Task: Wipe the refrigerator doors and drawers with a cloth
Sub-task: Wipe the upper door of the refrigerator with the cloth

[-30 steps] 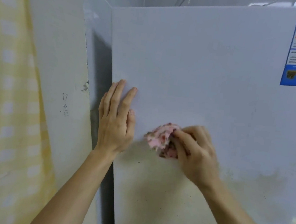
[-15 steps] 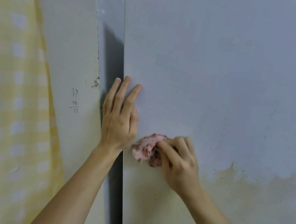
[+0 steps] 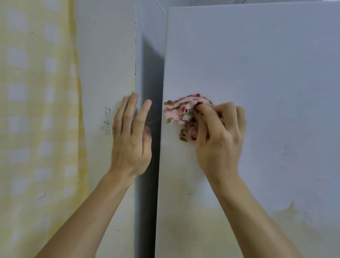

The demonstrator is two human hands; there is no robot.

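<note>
A person's right hand (image 3: 218, 142), fingers curled and pinching a bunched pink floral cloth (image 3: 182, 111), pressed it against the white refrigerator door (image 3: 275, 77) near the door's left edge, apparently mid-wipe. The cloth sat at that hand's fingertips, its longer run lying roughly across the door and its loose end pointing toward the left hand (image 3: 131, 141). The left hand was held just beside the edge with fingers straight and close together; whether it touched anything could not be told. A yellowish stain (image 3: 312, 223) below and right of the right hand looked uncleaned, so the next strokes likely called for firm pressure downward.
</note>
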